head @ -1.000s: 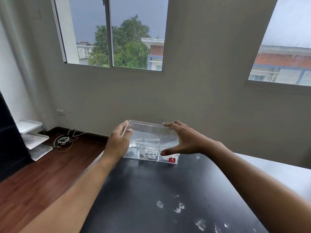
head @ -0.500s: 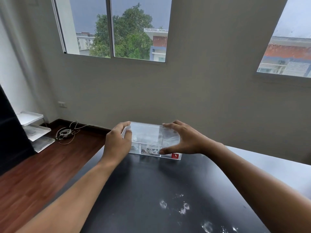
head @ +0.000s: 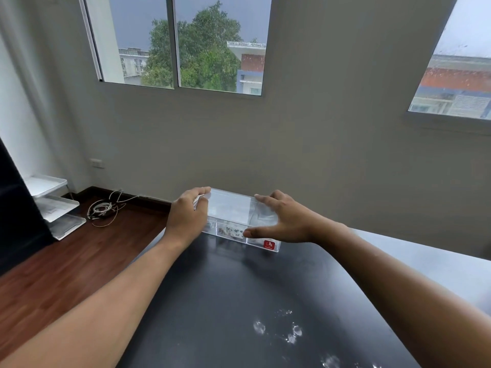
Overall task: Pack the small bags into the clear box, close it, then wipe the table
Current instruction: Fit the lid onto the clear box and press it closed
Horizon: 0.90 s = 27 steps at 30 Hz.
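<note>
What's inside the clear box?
Through the front of the clear box you can see dividers and small dark speckled bits in the middle section. The left hand and right hand cover both ends, so what's there is hidden.

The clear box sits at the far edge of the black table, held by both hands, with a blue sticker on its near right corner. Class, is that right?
Not quite: in the head view the sticker is red, not blue. The rest holds: the clear box sits at the far edge of the black table, with the left hand and right hand on it.
</note>
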Motion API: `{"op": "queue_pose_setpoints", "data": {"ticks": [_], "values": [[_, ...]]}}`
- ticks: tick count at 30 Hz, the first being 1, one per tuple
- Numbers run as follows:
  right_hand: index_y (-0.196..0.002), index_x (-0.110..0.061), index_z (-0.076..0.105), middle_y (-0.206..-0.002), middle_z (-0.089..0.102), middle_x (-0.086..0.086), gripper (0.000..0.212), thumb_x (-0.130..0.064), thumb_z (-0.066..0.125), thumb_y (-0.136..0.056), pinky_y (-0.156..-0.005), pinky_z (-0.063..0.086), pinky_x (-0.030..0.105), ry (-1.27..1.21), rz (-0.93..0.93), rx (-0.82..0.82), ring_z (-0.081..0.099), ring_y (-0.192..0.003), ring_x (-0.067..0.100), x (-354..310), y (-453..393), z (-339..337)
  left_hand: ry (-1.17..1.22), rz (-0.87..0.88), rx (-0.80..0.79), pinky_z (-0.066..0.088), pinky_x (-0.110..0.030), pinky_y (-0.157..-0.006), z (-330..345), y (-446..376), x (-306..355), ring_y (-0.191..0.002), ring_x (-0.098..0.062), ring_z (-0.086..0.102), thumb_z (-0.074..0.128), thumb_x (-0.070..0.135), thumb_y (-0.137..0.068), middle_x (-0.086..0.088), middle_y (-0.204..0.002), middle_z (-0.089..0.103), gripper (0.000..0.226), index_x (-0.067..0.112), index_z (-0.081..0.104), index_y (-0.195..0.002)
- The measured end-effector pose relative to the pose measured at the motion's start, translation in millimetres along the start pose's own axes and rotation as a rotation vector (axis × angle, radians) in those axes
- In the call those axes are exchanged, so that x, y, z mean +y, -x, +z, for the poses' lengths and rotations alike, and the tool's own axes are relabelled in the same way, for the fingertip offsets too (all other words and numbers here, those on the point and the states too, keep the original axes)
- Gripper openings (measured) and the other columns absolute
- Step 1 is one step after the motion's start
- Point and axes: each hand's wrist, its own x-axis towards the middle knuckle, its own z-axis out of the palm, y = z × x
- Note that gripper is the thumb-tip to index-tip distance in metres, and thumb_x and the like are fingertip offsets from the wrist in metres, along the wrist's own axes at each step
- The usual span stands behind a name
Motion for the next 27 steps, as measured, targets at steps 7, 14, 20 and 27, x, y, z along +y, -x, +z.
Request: {"op": "queue_pose_setpoints", "data": {"ticks": [7, 14, 20, 27], "values": [[-0.163, -0.035, 0.02, -0.134, 0.043, -0.004, 0.108, -0.084, 0.063, -0.076, -0.117, 0.032, 0.039, 0.07, -0.018, -0.052, 0.038, -0.136, 0.02, -1, -14, 3, 0.005, -0.04, -0.004, 0.043, -0.026, -0.089, 3, -11, -5, -0.11, -0.018, 0.062, 0.049, 0.018, -0.098, 0.003, -0.119, 0.072, 0.028, 0.022, 0.07, -0.116], [-0.162, -0.042, 0.017, -0.128, 0.039, -0.015, 0.106, -0.079, 0.068, -0.076, -0.12, 0.028, 0.039, -0.03, -0.014, -0.078, 0.032, -0.136, 0.012, 7, -20, 1, -0.015, -0.045, 0.0, 0.041, -0.026, -0.086, 2, -10, -12, -0.1, -0.009, 0.057, 0.048, 0.028, -0.099, 0.008, -0.123, 0.07, 0.021, 0.025, 0.066, -0.111], [-0.163, -0.039, 0.018, -0.146, 0.038, -0.011, 0.106, -0.077, 0.069, -0.078, -0.124, 0.021, 0.041, -0.062, -0.008, -0.054, 0.024, -0.145, 0.015, 7, -20, 4, -0.028, -0.052, -0.001, 0.039, -0.024, -0.088, 2, -10, -12, -0.117, -0.016, 0.06, 0.048, 0.031, -0.099, 0.01, -0.129, 0.068, 0.022, 0.027, 0.066, -0.113], [-0.163, -0.038, 0.014, -0.151, 0.035, -0.008, 0.108, -0.081, 0.064, -0.078, -0.125, 0.019, 0.043, -0.016, 0.008, -0.051, 0.022, -0.148, 0.019, 6, -18, 6, 0.003, -0.067, -0.023, 0.039, -0.023, -0.09, -1, -7, -10, -0.119, -0.014, 0.059, 0.05, 0.032, -0.099, 0.012, -0.131, 0.067, 0.024, 0.029, 0.067, -0.115]]}}
